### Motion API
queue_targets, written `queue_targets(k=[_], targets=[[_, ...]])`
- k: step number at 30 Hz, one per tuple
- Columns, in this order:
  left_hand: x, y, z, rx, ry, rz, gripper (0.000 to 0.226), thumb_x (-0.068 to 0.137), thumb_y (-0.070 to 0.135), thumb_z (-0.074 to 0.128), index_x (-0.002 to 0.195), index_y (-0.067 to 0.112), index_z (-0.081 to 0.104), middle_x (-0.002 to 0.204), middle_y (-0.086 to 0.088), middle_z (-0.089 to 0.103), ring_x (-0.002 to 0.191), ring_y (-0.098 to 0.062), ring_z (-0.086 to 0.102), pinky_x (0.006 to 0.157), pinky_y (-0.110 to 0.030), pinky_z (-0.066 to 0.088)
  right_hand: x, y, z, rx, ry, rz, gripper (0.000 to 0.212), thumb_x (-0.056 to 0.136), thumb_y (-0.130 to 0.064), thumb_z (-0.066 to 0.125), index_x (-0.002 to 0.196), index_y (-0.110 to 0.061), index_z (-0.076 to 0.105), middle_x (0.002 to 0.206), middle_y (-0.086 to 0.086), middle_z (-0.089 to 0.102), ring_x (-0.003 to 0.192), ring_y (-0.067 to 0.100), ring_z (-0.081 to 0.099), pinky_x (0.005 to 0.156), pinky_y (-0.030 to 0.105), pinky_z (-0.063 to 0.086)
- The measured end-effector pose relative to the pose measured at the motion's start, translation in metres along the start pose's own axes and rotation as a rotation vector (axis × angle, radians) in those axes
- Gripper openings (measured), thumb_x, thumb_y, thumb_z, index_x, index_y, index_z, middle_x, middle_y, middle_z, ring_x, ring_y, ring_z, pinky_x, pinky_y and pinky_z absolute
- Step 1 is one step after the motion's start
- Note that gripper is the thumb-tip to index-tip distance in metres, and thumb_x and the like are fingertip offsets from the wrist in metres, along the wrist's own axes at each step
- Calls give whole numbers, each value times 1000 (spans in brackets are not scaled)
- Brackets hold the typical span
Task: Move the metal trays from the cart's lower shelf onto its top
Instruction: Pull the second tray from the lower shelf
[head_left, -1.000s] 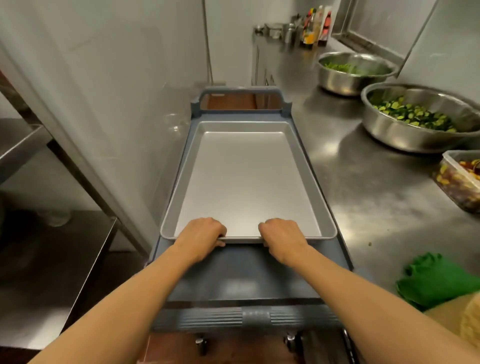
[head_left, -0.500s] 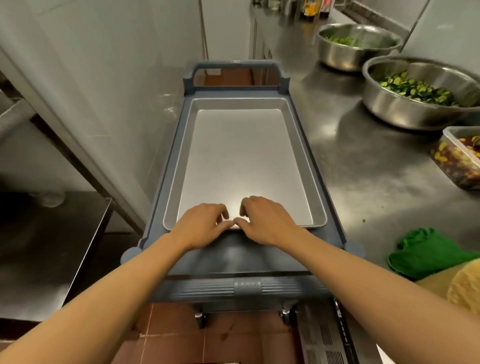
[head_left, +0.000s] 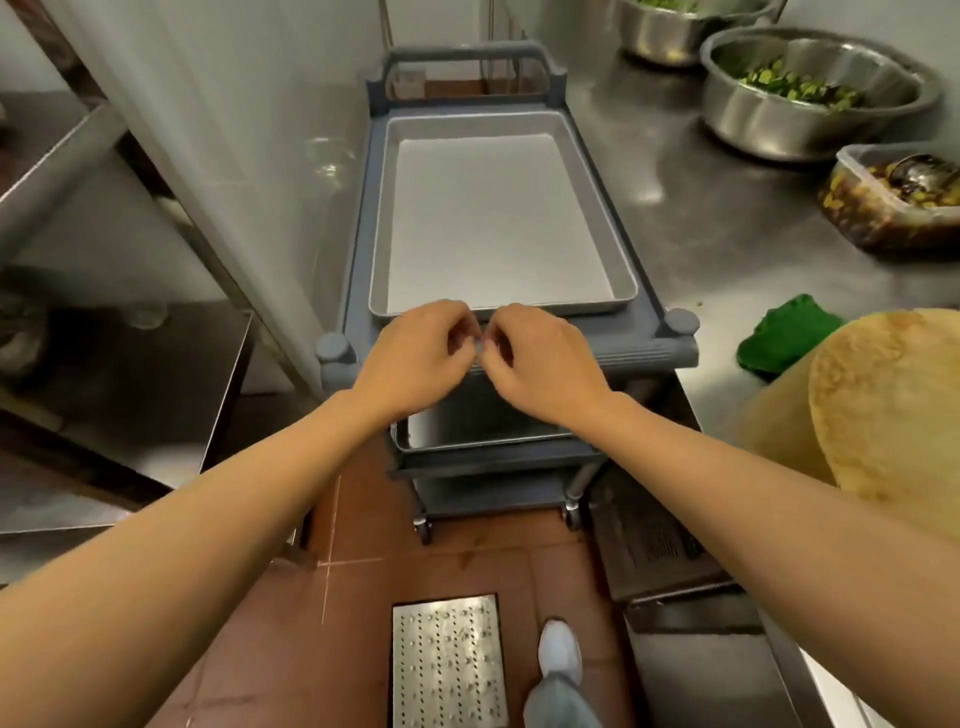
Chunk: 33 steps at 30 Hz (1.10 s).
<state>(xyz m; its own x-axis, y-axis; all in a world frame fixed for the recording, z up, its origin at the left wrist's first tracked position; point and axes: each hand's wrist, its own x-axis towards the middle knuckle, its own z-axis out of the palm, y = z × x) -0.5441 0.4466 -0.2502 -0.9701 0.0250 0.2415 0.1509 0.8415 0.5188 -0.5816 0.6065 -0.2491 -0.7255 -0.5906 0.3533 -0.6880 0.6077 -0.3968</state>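
Nearest, the left hand (head_left: 415, 358) and right hand (head_left: 540, 364) hover with fingers loosely curled, fingertips almost meeting, holding nothing. Below them a metal tray (head_left: 467, 434) lies on the cart's lower shelf (head_left: 493, 462). Farther off, another empty tray (head_left: 493, 218) lies flat on the cart top (head_left: 649, 312).

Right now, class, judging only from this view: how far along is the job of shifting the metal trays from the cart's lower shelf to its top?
Done: one metal tray lies flat on the cart's top. In hand: nothing; the left hand and right hand hover together, empty, off that tray's near edge. Left: at least one lower-shelf tray is partly visible beneath the hands; how many are stacked there cannot be told.
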Motion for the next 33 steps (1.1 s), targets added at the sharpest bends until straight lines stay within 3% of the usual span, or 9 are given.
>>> queue_targets(k=[2, 4, 7, 10, 16, 20, 25, 30, 33], targets=[[-32, 0, 6, 70, 33, 85, 10, 82, 22, 53, 90, 20, 59, 81, 2, 63, 75, -18, 57, 67, -37, 49, -30, -5, 9, -66, -39, -60, 17, 89, -25, 51, 87, -10, 58, 81, 8, 62, 73, 25, 56, 61, 40, 47], [-60, -4, 20, 124, -53, 113, 7, 83, 23, 53, 88, 21, 56, 80, 3, 61, 73, -19, 57, 65, -38, 50, -57, -3, 27, -110, -155, -66, 17, 90, -25, 50, 88, -10, 56, 84, 9, 61, 78, 27, 57, 63, 43, 48], [-88, -28, 63, 214, -297, 55, 4, 85, 23, 51, 88, 21, 53, 87, 1, 60, 78, -23, 60, 68, -40, 51, -85, 20, 69, -150, -345, 106, 18, 91, -25, 49, 96, -10, 57, 96, 8, 62, 90, 28, 59, 72, 42, 50], [-99, -65, 105, 268, -409, -63, 11, 87, 21, 52, 97, 17, 55, 101, -6, 62, 88, -27, 61, 74, -41, 51, -101, 58, 115, -184, -483, 275, 22, 91, -22, 51, 108, -8, 57, 112, 11, 60, 104, 30, 57, 84, 41, 48], [-85, -163, 210, 282, -435, -193, 30, 85, 19, 57, 114, 11, 50, 115, -10, 55, 103, -29, 57, 86, -40, 50, -101, 155, 226, -297, -568, 293, 26, 87, -8, 54, 114, -4, 54, 121, 12, 53, 116, 30, 50, 91, 39, 46], [-63, -210, 267, 258, -341, -261, 47, 86, 14, 59, 131, 8, 45, 130, -13, 49, 120, -29, 48, 101, -41, 45, -71, 209, 280, -369, -515, 205, 37, 88, -7, 56, 125, -7, 53, 133, 13, 50, 122, 30, 48, 101, 38, 43], [-42, -249, 319, 220, -345, -339, 45, 89, 22, 61, 130, 9, 50, 129, -14, 52, 123, -31, 45, 102, -42, 40, -52, 249, 328, -400, -657, 185, 34, 91, -17, 60, 125, -10, 56, 130, 12, 52, 117, 32, 52, 92, 41, 45], [-37, -261, 342, 213, -327, -328, 30, 91, 26, 57, 119, 15, 62, 111, -13, 62, 110, -32, 53, 91, -42, 45, -59, 267, 352, -463, -562, 41, 16, 90, -14, 59, 104, -7, 65, 109, 10, 60, 103, 30, 58, 73, 35, 44], [-32, -259, 340, 201, -308, -353, 24, 93, 27, 54, 108, 14, 68, 103, -12, 64, 99, -31, 58, 83, -42, 48, -55, 272, 348, -383, -609, 39, 18, 91, -22, 61, 95, -6, 66, 103, 11, 61, 97, 30, 59, 67, 32, 36]])
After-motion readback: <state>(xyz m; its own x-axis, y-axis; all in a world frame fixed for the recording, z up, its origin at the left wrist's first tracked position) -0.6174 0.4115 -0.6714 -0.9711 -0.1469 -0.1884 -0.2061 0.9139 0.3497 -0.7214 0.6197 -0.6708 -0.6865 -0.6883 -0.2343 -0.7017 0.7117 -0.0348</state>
